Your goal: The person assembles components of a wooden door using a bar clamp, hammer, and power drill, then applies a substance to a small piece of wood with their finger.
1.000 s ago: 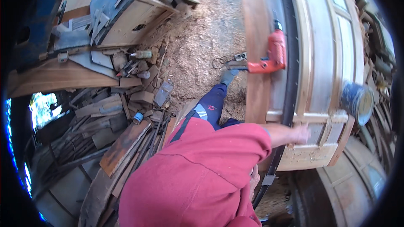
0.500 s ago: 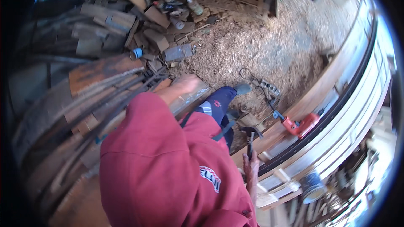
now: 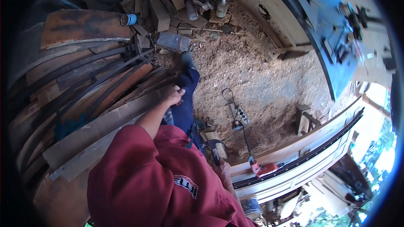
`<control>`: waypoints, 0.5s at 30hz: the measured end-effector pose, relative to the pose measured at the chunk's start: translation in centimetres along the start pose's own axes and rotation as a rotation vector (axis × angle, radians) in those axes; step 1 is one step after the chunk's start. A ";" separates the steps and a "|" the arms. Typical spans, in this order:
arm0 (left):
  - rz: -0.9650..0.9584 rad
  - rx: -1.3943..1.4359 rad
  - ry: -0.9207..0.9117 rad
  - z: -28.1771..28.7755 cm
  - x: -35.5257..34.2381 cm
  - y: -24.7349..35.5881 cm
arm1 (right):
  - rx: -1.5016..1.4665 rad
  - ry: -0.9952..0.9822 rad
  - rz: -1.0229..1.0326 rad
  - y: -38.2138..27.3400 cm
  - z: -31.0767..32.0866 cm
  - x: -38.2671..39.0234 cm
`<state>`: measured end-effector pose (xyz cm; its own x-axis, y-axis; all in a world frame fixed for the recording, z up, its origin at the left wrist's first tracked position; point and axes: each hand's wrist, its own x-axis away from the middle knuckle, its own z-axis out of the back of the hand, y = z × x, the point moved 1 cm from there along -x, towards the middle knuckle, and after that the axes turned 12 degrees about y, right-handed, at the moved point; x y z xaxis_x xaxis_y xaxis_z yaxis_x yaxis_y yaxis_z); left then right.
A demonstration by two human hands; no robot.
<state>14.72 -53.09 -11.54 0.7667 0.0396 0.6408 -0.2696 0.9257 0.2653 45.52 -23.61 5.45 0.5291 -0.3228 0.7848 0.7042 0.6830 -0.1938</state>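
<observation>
My left hand reaches out from a red sleeve to the upper end of a long pale plank in a stack of boards on my left. Its fingers are curled beside my blue trouser leg; whether they grip the plank is unclear. My right hand hangs low by my hip and is closed on a dark hammer-like tool that points up and forward.
Sawdust covers the floor. A power strip with its cable lies on it. A red drill rests on a long pale wooden frame at right. Bottles, wood blocks and a blue machine stand beyond.
My view has swung from the wooden frame to the board stack. My right hand has left the frame and now holds the tool low. My left hand slid along the planks.
</observation>
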 end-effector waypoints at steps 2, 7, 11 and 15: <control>-0.042 -0.237 -0.081 -0.1 -2.0 2.6 | 0.082 -0.005 0.121 -3.0 2.1 -5.0; -0.027 -0.230 -0.148 3.2 -9.1 1.6 | 0.174 0.072 0.415 -12.5 6.0 -26.0; 0.152 -0.082 -0.156 3.7 -10.7 -0.1 | 0.122 0.109 0.550 -21.7 6.7 -45.3; 0.087 -0.042 -0.098 1.9 -11.1 0.7 | 0.117 0.133 0.529 -29.5 5.6 -62.8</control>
<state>4.91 -53.58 -17.16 0.6802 0.0852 0.7281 -0.3065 0.9353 0.1769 -11.11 -19.88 -34.81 0.8567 0.0086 0.5157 0.2736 0.8400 -0.4686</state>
